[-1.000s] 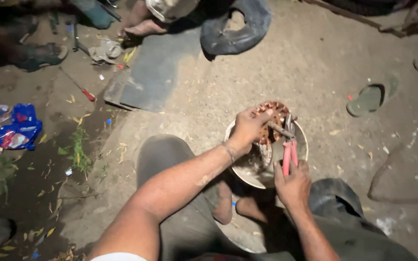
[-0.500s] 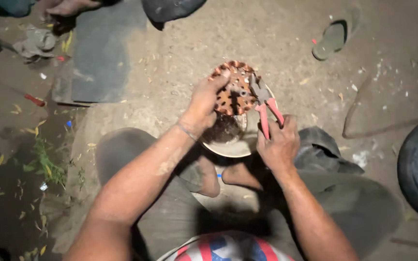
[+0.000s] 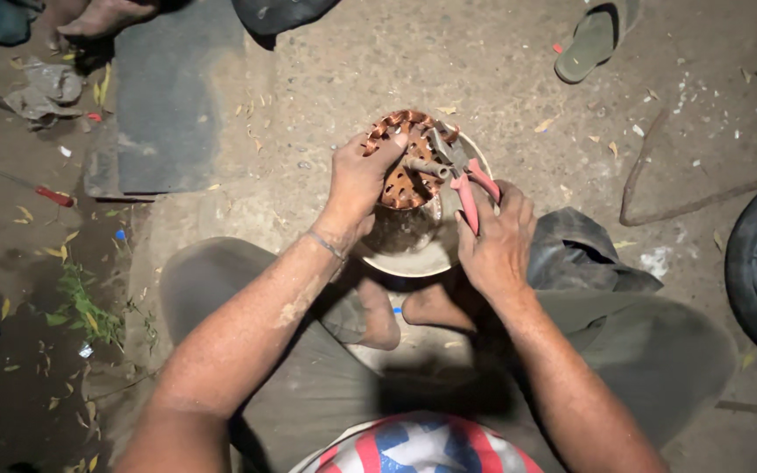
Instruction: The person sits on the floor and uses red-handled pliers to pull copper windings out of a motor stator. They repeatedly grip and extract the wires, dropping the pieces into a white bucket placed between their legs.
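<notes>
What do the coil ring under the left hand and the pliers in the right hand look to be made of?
The coil ring under the left hand looks like bare copper wire wound on a rusty steel core: reddish-orange bundles around a brown, perforated plate. The pliers in the right hand appear to be dull grey steel at the head, with red handle sleeves, probably plastic or rubber.

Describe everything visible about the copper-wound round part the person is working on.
The copper-wound part is a round, rusty-brown metal core with holes in its face and reddish copper coils ringing its rim. It sits tilted over a pale bowl on the dirt ground. The left hand grips its near-left edge, thumb on the coils. Red-handled pliers, held by the right hand, bite a short metal shaft at its centre.
</notes>
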{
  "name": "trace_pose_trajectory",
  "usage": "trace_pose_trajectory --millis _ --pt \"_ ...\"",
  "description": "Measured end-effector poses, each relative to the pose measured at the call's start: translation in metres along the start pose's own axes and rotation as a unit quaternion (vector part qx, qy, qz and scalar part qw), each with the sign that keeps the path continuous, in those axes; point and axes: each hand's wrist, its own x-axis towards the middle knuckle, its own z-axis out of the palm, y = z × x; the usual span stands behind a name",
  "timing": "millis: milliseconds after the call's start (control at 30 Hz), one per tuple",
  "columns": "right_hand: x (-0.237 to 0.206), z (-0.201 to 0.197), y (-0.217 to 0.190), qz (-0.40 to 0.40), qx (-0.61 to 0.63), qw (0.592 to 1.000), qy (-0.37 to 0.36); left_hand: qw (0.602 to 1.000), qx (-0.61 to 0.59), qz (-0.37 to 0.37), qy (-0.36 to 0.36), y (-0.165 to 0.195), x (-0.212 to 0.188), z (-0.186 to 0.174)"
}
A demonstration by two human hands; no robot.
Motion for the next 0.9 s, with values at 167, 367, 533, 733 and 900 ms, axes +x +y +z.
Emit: trace_pose_trajectory --millis 167,367,533,733,900 --pt "-0.007 0.001 0.003 0.061 0.105 0.99 -0.078 0.994 0.09 0.054 -0.026 0.002 0.003 0.004" --pt "-0.017 -0.008 0.006 0.238 0.523 0.788 -0.219 0.982 0.161 0.086 -0.057 0.011 0.009 -0.006" --pt "-0.013 -0.031 0.021 0.249 0.63 0.689 -0.258 0.959 0.219 0.127 -0.125 0.013 0.017 -0.01" --pt "-0.02 -0.029 0.019 0.287 0.774 0.522 -0.216 0.941 0.26 0.154 -0.153 0.006 0.032 -0.014" --pt "-0.019 -0.019 0.008 0.334 0.793 0.473 -0.19 0.952 0.206 0.142 -0.179 -0.005 0.03 -0.002"
